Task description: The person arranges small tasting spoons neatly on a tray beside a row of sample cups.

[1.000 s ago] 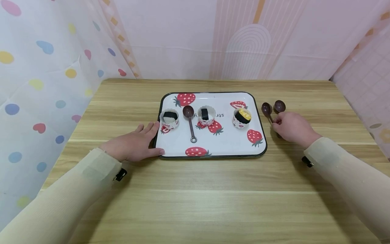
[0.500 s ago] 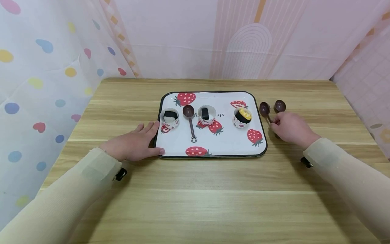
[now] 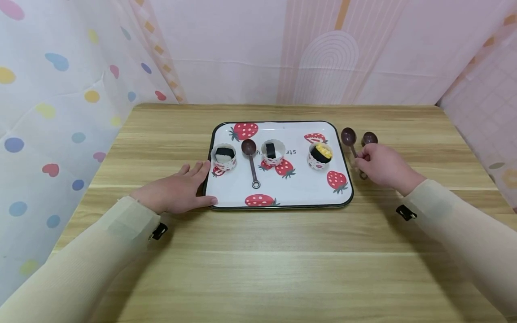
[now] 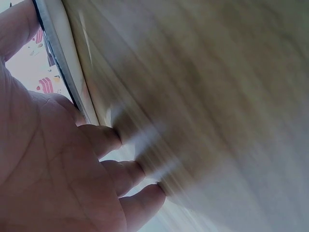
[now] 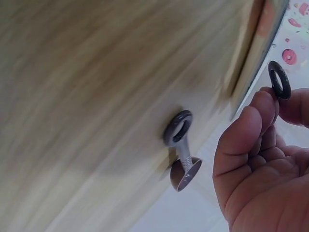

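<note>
"Polka-dot curtain (image 3: pixel 56 107) at left and pink curtain (image 3: pixel 242 45) behind frame a wood-grain table (image 3: pixel 258 260). What is shown, from the left?"

"A person's left hand (image 3: pixel 177 190) lies with fingers released and outstretched, thumb over the near left corner of a strawberry-print tray (image 3: pixel 299 188). On the tray, the left paper cup (image 3: pixel 224 167) holds a black-banded white piece (image 3: pixel 224 154). Next lies a brown tray spoon (image 3: pixel 252 167), bowl toward the back. The middle paper cup (image 3: pixel 275 161) holds a second banded piece (image 3: pixel 270 150); the right paper cup (image 3: pixel 318 164), a yellow-topped piece (image 3: pixel 322 153)."

"And past the tray?"

"The right hand (image 3: pixel 383 167) pinches a dark held spoon (image 3: pixel 349 139) by its handle, thumb against forefinger, its bowl just beside the tray's right rim; whether that bowl touches the table cannot be told. Rightmost, an outer spoon (image 3: pixel 369 138) lies on the table, partly hidden by the hand."

"What differs from a second earlier?"

"The held spoon's bowl has moved farther back and nearer the tray. More of the outer spoon's ring end shows. The left hand matches the earlier view."
</note>
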`<act>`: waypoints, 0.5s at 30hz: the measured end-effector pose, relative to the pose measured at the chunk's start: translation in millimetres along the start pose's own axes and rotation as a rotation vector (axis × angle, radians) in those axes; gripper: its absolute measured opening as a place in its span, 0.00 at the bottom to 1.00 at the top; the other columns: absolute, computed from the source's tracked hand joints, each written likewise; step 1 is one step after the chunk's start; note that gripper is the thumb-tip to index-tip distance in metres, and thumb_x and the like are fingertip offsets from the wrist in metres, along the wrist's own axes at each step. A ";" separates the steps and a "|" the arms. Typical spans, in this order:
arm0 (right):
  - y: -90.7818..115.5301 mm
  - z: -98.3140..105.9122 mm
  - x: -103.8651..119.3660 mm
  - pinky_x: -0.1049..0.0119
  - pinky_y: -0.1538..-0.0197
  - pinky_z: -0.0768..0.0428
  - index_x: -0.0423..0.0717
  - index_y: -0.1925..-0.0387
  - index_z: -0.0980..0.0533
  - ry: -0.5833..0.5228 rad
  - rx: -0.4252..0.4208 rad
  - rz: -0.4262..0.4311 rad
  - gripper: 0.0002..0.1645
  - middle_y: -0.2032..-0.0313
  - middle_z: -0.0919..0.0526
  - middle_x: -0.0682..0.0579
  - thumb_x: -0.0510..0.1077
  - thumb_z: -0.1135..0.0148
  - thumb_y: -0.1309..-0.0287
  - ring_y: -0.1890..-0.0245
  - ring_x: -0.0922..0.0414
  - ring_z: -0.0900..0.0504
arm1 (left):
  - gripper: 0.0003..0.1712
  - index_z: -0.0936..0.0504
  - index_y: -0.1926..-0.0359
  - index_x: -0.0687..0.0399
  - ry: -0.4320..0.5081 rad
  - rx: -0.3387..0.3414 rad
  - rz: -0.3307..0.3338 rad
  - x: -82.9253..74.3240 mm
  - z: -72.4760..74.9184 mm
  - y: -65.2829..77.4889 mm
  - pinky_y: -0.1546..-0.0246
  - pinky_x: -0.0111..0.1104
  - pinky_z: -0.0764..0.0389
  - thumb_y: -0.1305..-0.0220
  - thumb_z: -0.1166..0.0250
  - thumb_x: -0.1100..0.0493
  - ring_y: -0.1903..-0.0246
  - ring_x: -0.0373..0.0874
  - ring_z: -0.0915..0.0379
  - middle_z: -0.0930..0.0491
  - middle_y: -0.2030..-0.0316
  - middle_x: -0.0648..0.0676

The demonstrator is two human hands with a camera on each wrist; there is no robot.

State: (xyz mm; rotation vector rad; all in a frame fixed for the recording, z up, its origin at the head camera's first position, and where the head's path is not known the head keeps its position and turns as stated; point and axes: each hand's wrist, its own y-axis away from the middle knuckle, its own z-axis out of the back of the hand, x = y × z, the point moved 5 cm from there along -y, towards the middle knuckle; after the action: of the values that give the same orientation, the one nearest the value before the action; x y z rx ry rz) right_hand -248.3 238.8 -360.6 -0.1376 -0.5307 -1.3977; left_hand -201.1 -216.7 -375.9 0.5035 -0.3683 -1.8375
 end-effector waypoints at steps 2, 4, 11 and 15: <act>0.7 1.1 2.3 0.62 0.73 0.28 0.38 0.61 0.22 -0.026 -0.006 0.005 0.16 0.72 0.20 0.48 0.49 0.42 0.24 0.74 0.53 0.26 | 0.66 0.65 0.15 0.61 0.002 -0.002 -0.003 0.2 0.0 0.3 0.24 0.68 0.47 0.29 0.44 0.24 0.21 0.81 0.64 0.61 0.17 0.72; 1.2 2.2 4.8 0.62 0.73 0.27 0.39 0.62 0.22 -0.056 -0.015 0.007 0.16 0.72 0.18 0.48 0.48 0.42 0.24 0.74 0.53 0.26 | 0.65 0.65 0.15 0.61 0.003 -0.001 -0.001 0.1 -0.1 0.3 0.24 0.68 0.47 0.29 0.44 0.24 0.21 0.81 0.64 0.61 0.17 0.71; 2.9 5.8 10.9 0.65 0.74 0.26 0.37 0.55 0.22 -0.157 -0.016 -0.004 0.14 0.69 0.17 0.48 0.46 0.43 0.25 0.74 0.56 0.25 | 0.66 0.65 0.15 0.60 0.005 0.001 0.002 0.2 -0.1 0.0 0.24 0.68 0.47 0.30 0.44 0.23 0.21 0.80 0.64 0.61 0.17 0.71; 4.0 7.3 14.2 0.65 0.78 0.26 0.37 0.52 0.25 -0.280 0.017 -0.032 0.14 0.70 0.16 0.50 0.46 0.44 0.25 0.76 0.59 0.26 | 0.66 0.65 0.15 0.60 0.006 0.001 0.001 0.2 0.0 0.1 0.24 0.68 0.47 0.30 0.44 0.23 0.21 0.80 0.65 0.61 0.17 0.71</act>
State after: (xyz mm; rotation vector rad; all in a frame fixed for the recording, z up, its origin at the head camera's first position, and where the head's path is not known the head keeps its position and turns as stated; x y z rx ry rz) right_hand -245.4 229.7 -347.3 -0.3150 -0.7791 -1.4134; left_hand -201.1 -216.9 -375.9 0.5096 -0.3658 -1.8345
